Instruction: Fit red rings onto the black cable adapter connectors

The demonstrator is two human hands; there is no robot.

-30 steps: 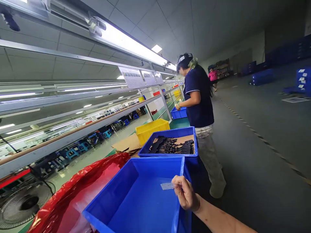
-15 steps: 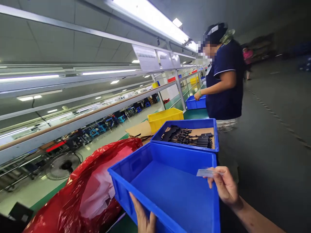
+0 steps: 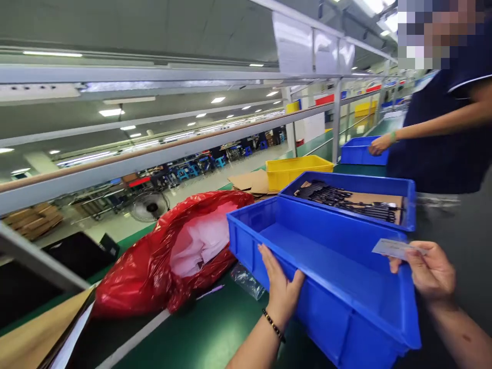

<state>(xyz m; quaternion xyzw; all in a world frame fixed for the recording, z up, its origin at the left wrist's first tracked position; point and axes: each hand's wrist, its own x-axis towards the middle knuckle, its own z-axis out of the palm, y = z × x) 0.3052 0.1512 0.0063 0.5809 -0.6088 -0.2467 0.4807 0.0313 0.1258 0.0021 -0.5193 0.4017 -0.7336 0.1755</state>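
A deep blue plastic bin (image 3: pixel 326 302) with nothing in it fills the lower right of the view, sitting at a slant. My left hand (image 3: pixel 280 282) grips its near side wall, fingers against the outside just under the rim. By the bin's right end, my right hand (image 3: pixel 432 271) pinches a small, pale, flat card or label (image 3: pixel 390 248) between thumb and fingers; its print is too small to read. Behind stands a second blue bin (image 3: pixel 409 202), holding several thin black parts (image 3: pixel 326 193) on cardboard.
A red plastic bag (image 3: pixel 134 277) with white sheeting lies left of the bin on the green bench (image 3: pixel 203 338). A purple pen (image 3: pixel 210 291) and clear plastic wrap (image 3: pixel 248 281) lie beside it. Behind are a yellow bin (image 3: pixel 300 171) and a co-worker (image 3: pixel 434 138) with a hand at another blue bin (image 3: pixel 357 151).
My view has swung left, so the bins and co-worker appear farther right. More of the bin's near outer wall shows and less of its floor. The card is still in my right hand.
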